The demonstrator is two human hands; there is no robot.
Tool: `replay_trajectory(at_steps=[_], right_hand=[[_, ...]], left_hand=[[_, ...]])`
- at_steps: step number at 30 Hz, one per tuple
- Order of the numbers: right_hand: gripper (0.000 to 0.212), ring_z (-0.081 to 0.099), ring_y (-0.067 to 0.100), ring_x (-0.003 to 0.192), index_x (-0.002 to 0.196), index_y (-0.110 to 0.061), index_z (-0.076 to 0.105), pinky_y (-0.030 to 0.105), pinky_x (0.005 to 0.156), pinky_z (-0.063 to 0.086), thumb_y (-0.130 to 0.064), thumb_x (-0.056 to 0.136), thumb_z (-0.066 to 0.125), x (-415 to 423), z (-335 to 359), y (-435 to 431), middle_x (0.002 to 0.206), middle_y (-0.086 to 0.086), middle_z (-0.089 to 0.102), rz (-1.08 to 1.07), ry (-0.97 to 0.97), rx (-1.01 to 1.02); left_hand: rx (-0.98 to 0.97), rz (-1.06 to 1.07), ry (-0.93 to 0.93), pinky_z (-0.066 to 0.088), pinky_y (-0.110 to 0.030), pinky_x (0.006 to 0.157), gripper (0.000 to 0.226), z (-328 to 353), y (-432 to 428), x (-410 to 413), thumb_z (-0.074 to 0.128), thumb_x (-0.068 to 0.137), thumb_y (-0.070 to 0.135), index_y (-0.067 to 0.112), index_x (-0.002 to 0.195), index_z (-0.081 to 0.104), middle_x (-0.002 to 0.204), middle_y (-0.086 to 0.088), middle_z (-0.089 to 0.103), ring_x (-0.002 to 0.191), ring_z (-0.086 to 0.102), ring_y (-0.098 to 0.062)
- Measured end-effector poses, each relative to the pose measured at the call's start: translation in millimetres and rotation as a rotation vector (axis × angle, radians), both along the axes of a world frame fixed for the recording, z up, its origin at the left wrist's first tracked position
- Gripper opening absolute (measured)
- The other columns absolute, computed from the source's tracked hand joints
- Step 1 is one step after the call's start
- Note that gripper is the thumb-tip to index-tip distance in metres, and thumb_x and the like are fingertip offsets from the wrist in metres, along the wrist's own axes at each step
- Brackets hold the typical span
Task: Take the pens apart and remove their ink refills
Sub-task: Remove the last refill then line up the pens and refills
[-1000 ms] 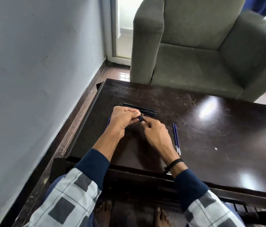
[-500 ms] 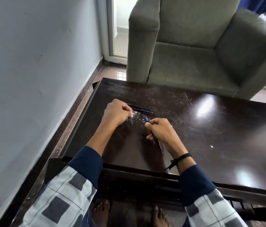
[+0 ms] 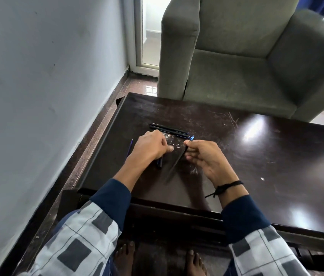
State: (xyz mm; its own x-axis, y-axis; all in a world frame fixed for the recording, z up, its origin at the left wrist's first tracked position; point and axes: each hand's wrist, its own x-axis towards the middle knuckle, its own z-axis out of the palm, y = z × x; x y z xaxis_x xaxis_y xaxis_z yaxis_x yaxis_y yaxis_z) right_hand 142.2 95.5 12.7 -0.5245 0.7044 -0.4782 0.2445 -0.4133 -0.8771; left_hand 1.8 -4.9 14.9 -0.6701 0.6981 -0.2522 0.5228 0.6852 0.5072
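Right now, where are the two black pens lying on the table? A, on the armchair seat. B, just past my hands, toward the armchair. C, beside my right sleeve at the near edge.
B: the two black pens lie side by side on the table, just beyond the left hand and right hand, on the armchair side.

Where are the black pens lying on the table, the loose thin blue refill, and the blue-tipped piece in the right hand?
Black pens (image 3: 169, 129), head view: middle of the barrels.
Blue refill (image 3: 130, 147), head view: middle of its shaft.
Blue-tipped pen piece (image 3: 191, 138), head view: its blue tip.
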Motion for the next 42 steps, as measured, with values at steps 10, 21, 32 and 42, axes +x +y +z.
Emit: replay_trajectory(at_steps=[10,21,32,42], right_hand=[[0.004,0.078,0.020,0.073,0.092,0.002,0.074,0.022,0.065,0.060,0.002,0.090,0.072,2.7,3.0,12.2,0.082,0.016,0.078,-0.224,0.292,-0.177],[0.006,0.068,0.011,0.061,0.092,0.001,0.076,0.017,0.057,0.056,-0.003,0.091,0.072,-2.1,5.8,6.9,0.077,0.012,0.075,-0.012,0.249,-0.104],[0.012,0.063,0.009,0.058,0.080,0.000,0.074,0.016,0.056,0.052,0.002,0.091,0.072,-6.5,4.0,-1.1,0.066,0.006,0.071,-0.019,0.214,0.135],[0.009,0.072,0.015,0.072,0.093,-0.010,0.079,0.021,0.068,0.058,-0.016,0.087,0.082,-5.4,3.4,-3.5,0.078,0.007,0.078,0.017,0.188,0.290]], left_hand=[[0.451,-0.111,-0.542,0.053,-0.020,0.057,0.018,4.4,-3.8,-0.7,0.079,0.086,0.032,0.014,0.092,0.077,0.075,-0.004,0.076,0.065,0.069,-0.012],[0.925,0.361,-0.919,0.061,-0.026,0.065,0.021,11.3,-4.0,-15.5,0.079,0.081,-0.001,0.003,0.099,0.070,0.088,-0.016,0.076,0.078,0.077,-0.025],[0.913,0.349,-1.017,0.061,-0.026,0.064,0.003,6.0,4.4,2.0,0.070,0.090,0.001,0.000,0.092,0.069,0.081,-0.015,0.078,0.078,0.077,-0.025],[0.928,0.399,-0.973,0.062,-0.028,0.066,0.006,9.4,1.8,-2.8,0.072,0.090,0.004,-0.001,0.090,0.068,0.082,-0.016,0.077,0.081,0.077,-0.027]])
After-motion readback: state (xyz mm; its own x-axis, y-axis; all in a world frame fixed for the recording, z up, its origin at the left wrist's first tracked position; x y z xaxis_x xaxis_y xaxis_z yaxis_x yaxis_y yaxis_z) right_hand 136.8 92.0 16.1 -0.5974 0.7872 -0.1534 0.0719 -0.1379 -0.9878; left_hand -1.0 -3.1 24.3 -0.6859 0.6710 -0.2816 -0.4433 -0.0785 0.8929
